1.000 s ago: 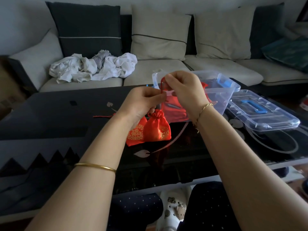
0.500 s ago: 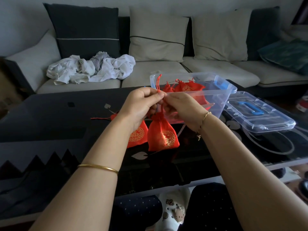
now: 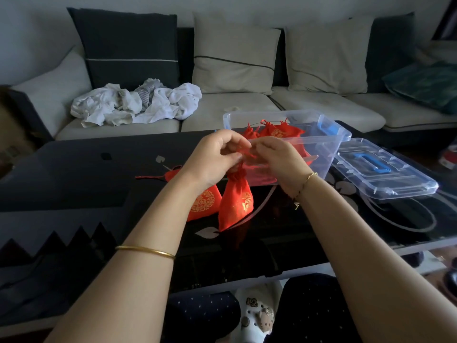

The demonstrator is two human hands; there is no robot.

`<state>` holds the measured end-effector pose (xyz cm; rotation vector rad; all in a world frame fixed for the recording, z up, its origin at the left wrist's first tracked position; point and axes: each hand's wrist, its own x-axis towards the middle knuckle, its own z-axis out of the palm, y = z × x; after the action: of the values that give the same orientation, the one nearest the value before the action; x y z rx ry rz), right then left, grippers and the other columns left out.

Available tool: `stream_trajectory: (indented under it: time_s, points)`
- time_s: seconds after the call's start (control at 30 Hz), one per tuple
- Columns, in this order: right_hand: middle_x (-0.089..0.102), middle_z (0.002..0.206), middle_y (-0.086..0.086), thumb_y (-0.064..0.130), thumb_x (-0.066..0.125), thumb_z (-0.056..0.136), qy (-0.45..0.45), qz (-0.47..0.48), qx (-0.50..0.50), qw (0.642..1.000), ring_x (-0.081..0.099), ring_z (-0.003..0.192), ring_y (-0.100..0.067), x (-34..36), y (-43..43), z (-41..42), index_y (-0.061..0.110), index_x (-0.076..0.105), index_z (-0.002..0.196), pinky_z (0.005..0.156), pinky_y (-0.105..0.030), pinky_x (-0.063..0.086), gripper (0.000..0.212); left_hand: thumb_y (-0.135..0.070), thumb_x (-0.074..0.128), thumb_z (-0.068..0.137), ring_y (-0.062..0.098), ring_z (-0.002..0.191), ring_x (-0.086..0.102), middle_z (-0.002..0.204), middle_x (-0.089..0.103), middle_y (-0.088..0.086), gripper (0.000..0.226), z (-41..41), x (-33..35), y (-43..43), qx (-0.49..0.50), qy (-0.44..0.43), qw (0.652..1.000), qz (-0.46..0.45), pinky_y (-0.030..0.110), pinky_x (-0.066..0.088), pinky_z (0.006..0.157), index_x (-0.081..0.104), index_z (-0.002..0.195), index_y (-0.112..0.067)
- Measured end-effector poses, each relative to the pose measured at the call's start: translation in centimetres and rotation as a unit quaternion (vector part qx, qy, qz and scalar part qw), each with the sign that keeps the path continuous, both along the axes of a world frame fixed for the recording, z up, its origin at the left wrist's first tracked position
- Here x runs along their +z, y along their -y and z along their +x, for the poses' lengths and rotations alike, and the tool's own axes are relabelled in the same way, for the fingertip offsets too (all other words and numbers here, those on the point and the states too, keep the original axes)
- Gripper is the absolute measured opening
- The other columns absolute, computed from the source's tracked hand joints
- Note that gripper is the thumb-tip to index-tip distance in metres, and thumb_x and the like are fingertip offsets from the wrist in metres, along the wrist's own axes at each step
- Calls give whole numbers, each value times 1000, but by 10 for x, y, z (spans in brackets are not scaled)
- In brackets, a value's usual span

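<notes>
Pinching the red cord [image 3: 245,152] from both sides, left grip [image 3: 212,158] and right grip [image 3: 280,163] hold it tight at centre frame, likely knotting the pouch [image 3: 236,201] hanging just below, its base near the table [image 3: 74,174], in front of the box [image 3: 321,151].

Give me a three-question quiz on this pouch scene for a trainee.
1. True or false: the lid sits closed on the clear box.
2. What do the left hand and right hand pinch? A) the lid B) the drawstring of the red pouch C) the clear box
3. Fill in: seen by the person, the lid lies to the box's ____.
Key: 1 false; 2 B; 3 right.
</notes>
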<state>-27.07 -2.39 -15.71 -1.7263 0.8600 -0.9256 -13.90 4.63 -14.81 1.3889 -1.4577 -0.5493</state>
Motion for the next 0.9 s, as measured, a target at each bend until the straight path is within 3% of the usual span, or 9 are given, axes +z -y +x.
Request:
stream_trajectory:
  time_s: [0.1,0.17,0.4,0.53,0.67,0.8,0.9]
  points:
    - [58,70,0,4,38,98,40,80,44,995,56,57,-8,-4,-5,7,11,61,93,60,-26,51,24,3,58,85,5,78,58,88,62,-10,26,-5,-3,1,48,163,983,-67,19,48,74,65,97,-19]
    - [57,72,-3,8,39,98,51,123,56,990,53,56,-11,-8,-6,9,10,61,95,58,-27,47,22,-1,59,84,5,84,56,89,58,-15,25,-7,-7,2,94,236,960,-114,22,45,77,66,101,-19]
    - [51,72,-3,10,42,96,98,229,148,957,47,59,-15,-9,-5,10,11,56,75,60,-26,36,25,-4,61,79,16,89,61,89,68,-3,28,-7,-19,9,177,274,919,-223,29,47,75,69,104,-16]
    - [52,77,-4,10,42,97,96,203,144,964,48,61,-14,-10,-3,8,10,57,83,59,-26,38,20,-3,63,81,7,86,60,86,67,-8,28,-7,-18,8,176,195,939,-220,19,46,78,70,105,-16]
    - [59,82,-8,16,42,99,56,157,94,982,52,59,-14,-9,-1,4,1,59,101,58,-27,43,23,-4,66,82,2,78,62,82,67,-10,17,-3,-17,6,130,69,982,-123,16,50,78,74,92,-15]
    - [58,73,-8,19,40,99,-32,24,15,999,55,52,-14,-8,0,1,6,52,80,58,-31,50,26,-2,65,84,5,70,65,78,69,0,11,0,-17,5,98,-72,991,-47,12,49,66,71,89,-10]
    - [60,68,-9,20,40,99,-42,-24,-14,999,53,42,-8,-4,-1,-3,9,49,69,47,-22,48,34,-7,63,87,10,72,66,78,70,2,9,2,-18,5,116,-122,986,-12,14,48,62,68,85,-14]
